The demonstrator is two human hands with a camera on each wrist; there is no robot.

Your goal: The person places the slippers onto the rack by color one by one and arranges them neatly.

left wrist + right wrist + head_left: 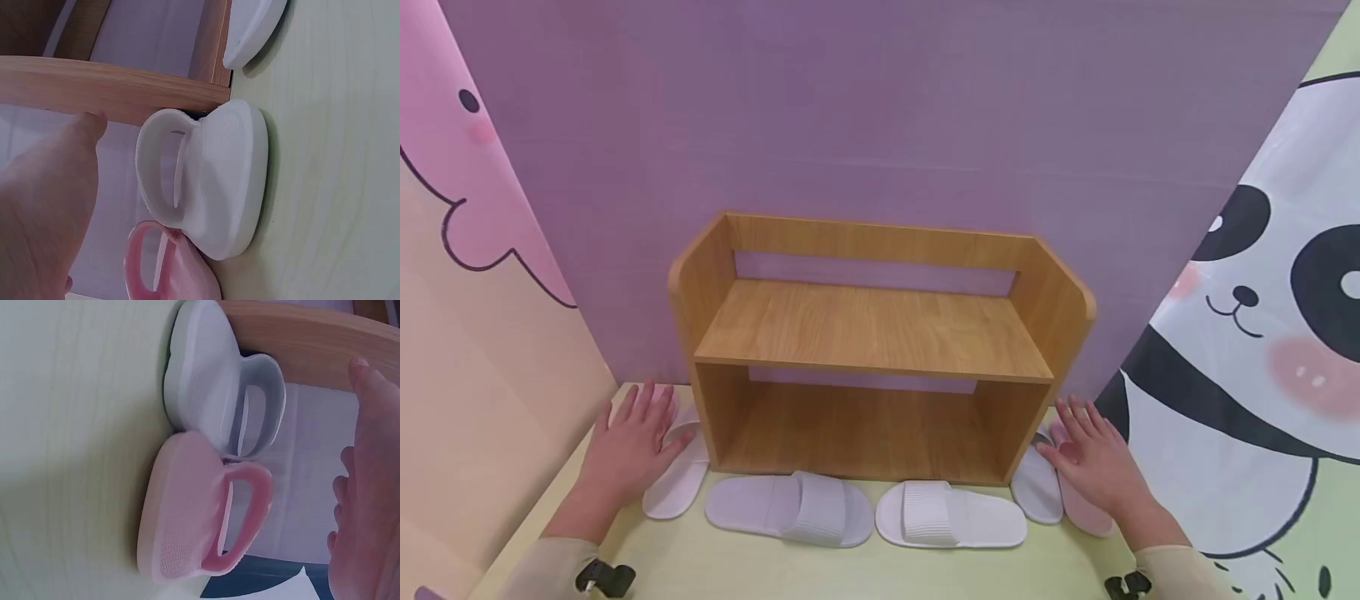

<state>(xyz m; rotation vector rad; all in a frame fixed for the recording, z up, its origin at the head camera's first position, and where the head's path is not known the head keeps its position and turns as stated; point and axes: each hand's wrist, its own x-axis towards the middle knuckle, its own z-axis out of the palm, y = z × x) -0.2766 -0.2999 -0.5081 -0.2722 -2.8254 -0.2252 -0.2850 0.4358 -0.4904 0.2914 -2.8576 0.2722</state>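
Note:
A two-tier wooden rack [872, 329] stands upright between my hands. My left hand [625, 450], fingers extended, is over a white slipper [234, 175] and a pink slipper [187, 272] beside the rack's left side. On the opposite side my right hand [1097, 458] has its fingers extended over a pale grey slipper [203, 381] and a pink slipper [181, 506]. Neither hand holds anything; both wrist views show a thumb near the rack's side panel. In front of the rack lie a pale lavender slipper [748, 505] and a white slipper [988, 518], heels pointing outward.
Behind the rack rises a purple backdrop [880, 108]. A panda-printed panel [1210, 350] borders the right side, and a pink and peach panel [482, 367] the left. The slippers lie on a pale wood-grain tabletop [850, 575].

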